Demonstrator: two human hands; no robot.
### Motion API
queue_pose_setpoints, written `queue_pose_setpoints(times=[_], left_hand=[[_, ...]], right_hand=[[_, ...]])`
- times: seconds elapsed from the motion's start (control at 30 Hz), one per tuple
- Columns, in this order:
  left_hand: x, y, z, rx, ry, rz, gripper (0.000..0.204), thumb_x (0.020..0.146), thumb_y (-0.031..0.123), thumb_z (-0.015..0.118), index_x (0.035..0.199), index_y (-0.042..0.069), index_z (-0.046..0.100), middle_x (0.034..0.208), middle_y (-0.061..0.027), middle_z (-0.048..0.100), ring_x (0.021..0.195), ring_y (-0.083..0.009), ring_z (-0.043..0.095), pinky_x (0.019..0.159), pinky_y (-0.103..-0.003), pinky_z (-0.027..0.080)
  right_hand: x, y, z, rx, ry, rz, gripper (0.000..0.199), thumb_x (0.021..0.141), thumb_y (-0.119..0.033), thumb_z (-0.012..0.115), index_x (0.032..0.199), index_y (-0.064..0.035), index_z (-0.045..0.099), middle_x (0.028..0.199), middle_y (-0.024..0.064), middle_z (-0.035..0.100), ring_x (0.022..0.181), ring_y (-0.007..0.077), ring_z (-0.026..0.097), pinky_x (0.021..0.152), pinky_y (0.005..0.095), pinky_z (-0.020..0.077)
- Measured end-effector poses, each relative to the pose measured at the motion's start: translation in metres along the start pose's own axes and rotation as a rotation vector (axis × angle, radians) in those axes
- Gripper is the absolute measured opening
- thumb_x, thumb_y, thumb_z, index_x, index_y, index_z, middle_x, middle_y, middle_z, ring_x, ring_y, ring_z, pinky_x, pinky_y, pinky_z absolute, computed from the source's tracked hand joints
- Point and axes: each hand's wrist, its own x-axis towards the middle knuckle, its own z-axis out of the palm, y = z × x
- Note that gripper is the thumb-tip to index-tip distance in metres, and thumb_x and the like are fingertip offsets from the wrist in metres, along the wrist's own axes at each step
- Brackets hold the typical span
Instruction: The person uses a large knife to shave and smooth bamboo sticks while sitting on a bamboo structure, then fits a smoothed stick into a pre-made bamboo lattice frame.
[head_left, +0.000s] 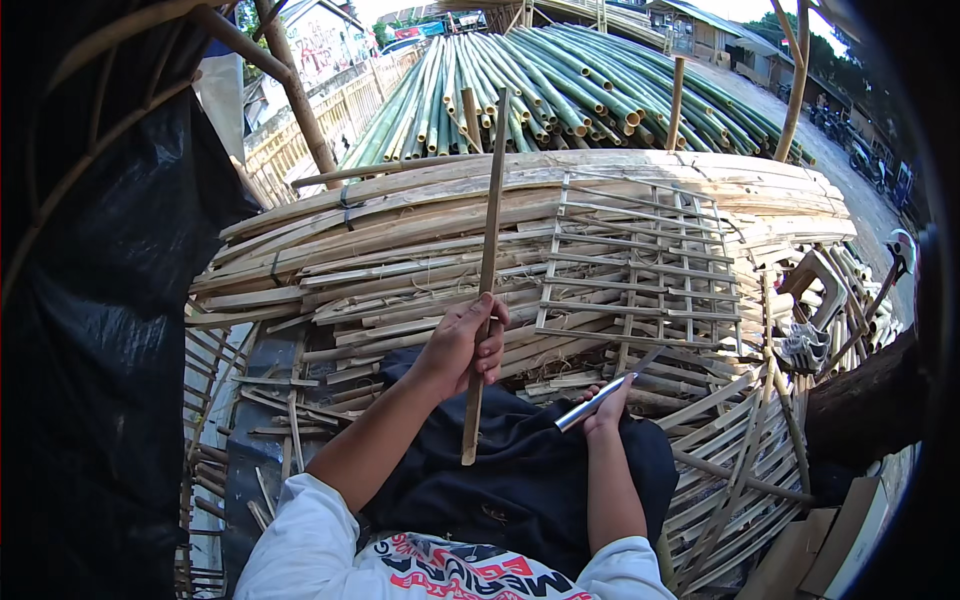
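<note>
Bamboo slat (486,270), long, thin and flat, held near upright in front of the chest, lower end hanging over the dark cloth (520,470) across the lap, upper end rising against the stacked bamboo behind. Left hand (466,345) wrapped around it below the middle, fingers (490,350) clamped on the strip. Probably light and stiff lengthwise, with some spring across the flat; dry, pale tan, fibrous, likely splintery along the split edges, so best gripped on the broad faces rather than the edges. Right hand (606,408) low over the lap, fingers closed on the handle of a knife (598,398), its grey metal blade angled up and to the right, apart from the slat. Ahead, heap of split bamboo strips (420,250), rough and stringy, with a lashed slat lattice panel (640,260) lying on top. Farther back, pile of round green bamboo poles (560,90), smooth-skinned, hollow at the cut ends.
</note>
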Motion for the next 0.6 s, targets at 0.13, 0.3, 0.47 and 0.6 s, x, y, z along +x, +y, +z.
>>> queue_pose_setpoints(times=[0.13, 0.3, 0.47, 0.6], left_hand=[[0.001, -0.006, 0.010, 0.096, 0.084, 0.011, 0.039, 0.104, 0.039, 0.033, 0.097, 0.005, 0.050, 0.055, -0.0005, 0.040, 0.041, -0.0102, 0.046, 0.044, -0.030, 0.052], [0.001, -0.008, 0.005, 0.153, 0.108, 0.008, 0.040, 0.104, 0.038, 0.033, 0.099, 0.003, 0.050, 0.054, -0.0013, 0.042, 0.042, -0.0111, 0.047, 0.045, -0.032, 0.053], [-0.002, -0.007, -0.002, 0.160, 0.131, -0.010, 0.040, 0.104, 0.037, 0.033, 0.099, 0.002, 0.051, 0.056, -0.0023, 0.043, 0.043, -0.0118, 0.048, 0.049, -0.034, 0.055], [-0.004, -0.009, -0.011, 0.154, 0.143, -0.006, 0.041, 0.104, 0.038, 0.033, 0.100, 0.002, 0.051, 0.054, -0.0018, 0.043, 0.043, -0.0120, 0.048, 0.048, -0.034, 0.055]], right_hand=[[0.002, 0.002, -0.004, -0.012, -0.009, -0.007, 0.063, 0.086, -0.075, 0.041, 0.084, -0.0120, 0.042, 0.060, 0.0016, 0.043, 0.051, 0.0168, 0.044, 0.050, 0.0340, 0.0428], [-0.002, 0.003, -0.001, -0.033, 0.022, -0.007, 0.062, 0.086, -0.074, 0.041, 0.084, -0.0123, 0.042, 0.061, 0.0018, 0.044, 0.050, 0.0169, 0.044, 0.050, 0.0346, 0.0433], [0.002, 0.005, -0.008, -0.061, 0.044, -0.003, 0.061, 0.087, -0.074, 0.041, 0.084, -0.0126, 0.041, 0.061, 0.0020, 0.044, 0.050, 0.0173, 0.045, 0.050, 0.0360, 0.0445], [-0.001, 0.010, -0.003, -0.076, 0.051, -0.010, 0.062, 0.086, -0.075, 0.039, 0.080, -0.0135, 0.041, 0.058, 0.0002, 0.040, 0.049, 0.0168, 0.041, 0.049, 0.0347, 0.0424]])
